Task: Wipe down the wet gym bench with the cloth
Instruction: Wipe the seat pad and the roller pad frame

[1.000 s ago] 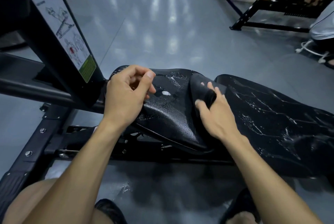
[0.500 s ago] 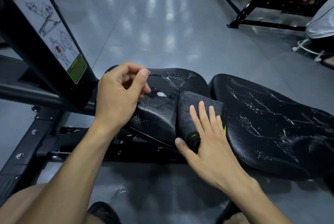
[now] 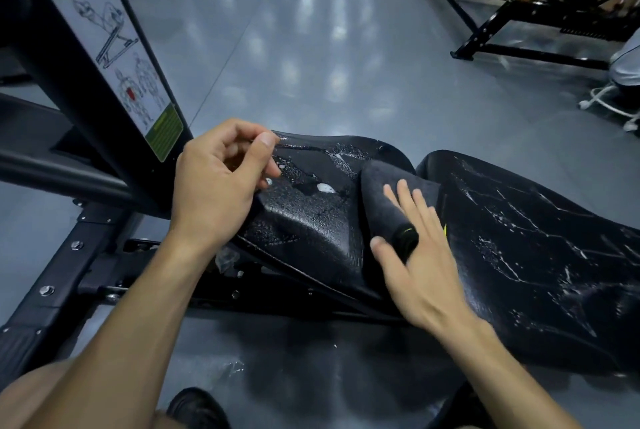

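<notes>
Pressed dark cloth (image 3: 388,193) flat onto wet worktop (image 3: 536,248) with right hand (image 3: 422,265); left hand (image 3: 218,186) loosely curled over seat end.

No wording you could read anywhere, instruction sticker (image 3: 114,57) on the black machine upright (image 3: 62,89) shows only line drawings of an exercise and muscle figures with a red patch, its green label (image 3: 163,132) carries print too blurred to make out
</notes>
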`<action>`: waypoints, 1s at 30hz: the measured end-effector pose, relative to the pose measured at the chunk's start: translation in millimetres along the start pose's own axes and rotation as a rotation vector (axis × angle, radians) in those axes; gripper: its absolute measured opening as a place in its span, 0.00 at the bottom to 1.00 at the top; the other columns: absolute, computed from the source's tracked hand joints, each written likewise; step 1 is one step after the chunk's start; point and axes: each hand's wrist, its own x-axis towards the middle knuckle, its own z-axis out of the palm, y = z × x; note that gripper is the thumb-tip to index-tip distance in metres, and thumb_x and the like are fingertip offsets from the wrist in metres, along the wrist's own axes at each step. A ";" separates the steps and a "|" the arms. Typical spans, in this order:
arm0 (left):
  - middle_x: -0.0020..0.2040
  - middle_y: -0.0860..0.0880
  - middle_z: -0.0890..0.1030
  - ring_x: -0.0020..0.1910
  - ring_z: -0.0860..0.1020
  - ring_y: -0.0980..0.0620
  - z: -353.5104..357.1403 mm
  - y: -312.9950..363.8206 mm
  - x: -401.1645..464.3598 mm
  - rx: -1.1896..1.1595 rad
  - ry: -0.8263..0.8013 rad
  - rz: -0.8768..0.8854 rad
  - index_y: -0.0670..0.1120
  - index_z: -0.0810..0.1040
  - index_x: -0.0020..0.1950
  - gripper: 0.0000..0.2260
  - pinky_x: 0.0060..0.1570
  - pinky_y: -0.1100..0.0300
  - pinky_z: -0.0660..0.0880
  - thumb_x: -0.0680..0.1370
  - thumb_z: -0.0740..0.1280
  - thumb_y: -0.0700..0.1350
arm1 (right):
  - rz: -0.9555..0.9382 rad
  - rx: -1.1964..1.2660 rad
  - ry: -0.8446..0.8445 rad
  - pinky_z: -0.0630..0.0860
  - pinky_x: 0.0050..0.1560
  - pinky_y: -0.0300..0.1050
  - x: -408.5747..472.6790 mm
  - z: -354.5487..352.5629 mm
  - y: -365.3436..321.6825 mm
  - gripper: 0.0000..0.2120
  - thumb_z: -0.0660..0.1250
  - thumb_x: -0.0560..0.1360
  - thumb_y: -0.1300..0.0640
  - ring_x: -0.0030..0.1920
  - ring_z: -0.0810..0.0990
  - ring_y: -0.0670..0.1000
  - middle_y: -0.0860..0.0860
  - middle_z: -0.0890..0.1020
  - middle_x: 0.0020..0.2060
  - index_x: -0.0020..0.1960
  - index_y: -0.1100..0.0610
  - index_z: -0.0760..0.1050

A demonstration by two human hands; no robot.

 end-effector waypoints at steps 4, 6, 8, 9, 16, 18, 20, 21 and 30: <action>0.34 0.49 0.84 0.30 0.79 0.51 -3.6 0.2 0.4 -0.008 0.002 0.005 0.45 0.83 0.48 0.09 0.37 0.54 0.78 0.80 0.68 0.50 | 0.107 0.017 -0.039 0.49 0.81 0.48 73.5 -12.0 22.6 0.33 0.60 0.75 0.43 0.81 0.53 0.49 0.47 0.58 0.81 0.80 0.46 0.61; 0.34 0.49 0.84 0.31 0.79 0.50 -7.2 0.8 -3.1 0.002 -0.002 0.007 0.46 0.83 0.48 0.09 0.38 0.52 0.79 0.80 0.68 0.50 | 0.237 0.037 -0.087 0.65 0.72 0.54 121.4 -15.4 24.9 0.29 0.60 0.74 0.39 0.75 0.68 0.58 0.54 0.72 0.74 0.72 0.50 0.72; 0.34 0.50 0.84 0.31 0.79 0.51 -12.4 0.4 -6.4 0.010 -0.001 0.003 0.46 0.83 0.48 0.08 0.39 0.52 0.79 0.80 0.68 0.50 | 0.336 0.031 -0.112 0.70 0.52 0.52 153.8 -11.9 20.2 0.20 0.58 0.74 0.38 0.58 0.78 0.61 0.57 0.81 0.56 0.52 0.53 0.76; 0.34 0.50 0.84 0.31 0.79 0.51 -15.6 0.3 -6.8 0.011 0.006 0.005 0.47 0.83 0.48 0.08 0.40 0.52 0.79 0.80 0.68 0.50 | 0.347 0.026 -0.126 0.68 0.48 0.51 161.4 -9.5 15.1 0.18 0.58 0.76 0.39 0.53 0.78 0.60 0.58 0.81 0.52 0.47 0.53 0.74; 0.34 0.50 0.84 0.30 0.78 0.53 -27.2 -1.7 0.9 0.016 0.032 0.025 0.46 0.83 0.47 0.07 0.39 0.54 0.79 0.81 0.68 0.47 | -0.239 0.175 -0.220 0.47 0.80 0.43 72.7 -10.5 11.2 0.34 0.59 0.71 0.45 0.80 0.55 0.40 0.39 0.62 0.79 0.78 0.41 0.65; 0.34 0.50 0.84 0.30 0.78 0.53 -26.7 -1.7 2.3 0.005 0.036 0.015 0.46 0.83 0.47 0.07 0.39 0.53 0.79 0.81 0.68 0.48 | -0.304 0.179 -0.262 0.46 0.80 0.43 70.7 -16.2 22.2 0.33 0.59 0.72 0.47 0.80 0.54 0.39 0.37 0.62 0.79 0.77 0.39 0.65; 0.34 0.49 0.84 0.31 0.78 0.53 -25.1 0.4 1.9 -0.013 0.037 0.013 0.47 0.83 0.47 0.07 0.38 0.55 0.77 0.81 0.68 0.48 | -0.134 0.198 -0.166 0.57 0.78 0.46 99.4 -19.0 26.3 0.28 0.59 0.71 0.45 0.77 0.63 0.43 0.42 0.69 0.77 0.72 0.38 0.71; 0.34 0.49 0.84 0.31 0.78 0.54 -24.2 2.0 0.8 -0.019 0.032 0.016 0.47 0.83 0.47 0.07 0.38 0.57 0.77 0.81 0.68 0.48 | 0.041 0.192 -0.114 0.64 0.74 0.49 120.9 -17.3 23.7 0.25 0.58 0.72 0.43 0.73 0.71 0.50 0.48 0.75 0.73 0.67 0.42 0.75; 0.33 0.50 0.84 0.31 0.79 0.55 -21.1 3.0 2.2 -0.031 0.025 0.013 0.46 0.83 0.48 0.06 0.36 0.62 0.76 0.82 0.68 0.45 | -0.264 0.238 -0.277 0.50 0.77 0.37 94.4 1.3 -10.4 0.33 0.60 0.72 0.48 0.79 0.57 0.38 0.38 0.65 0.77 0.77 0.43 0.67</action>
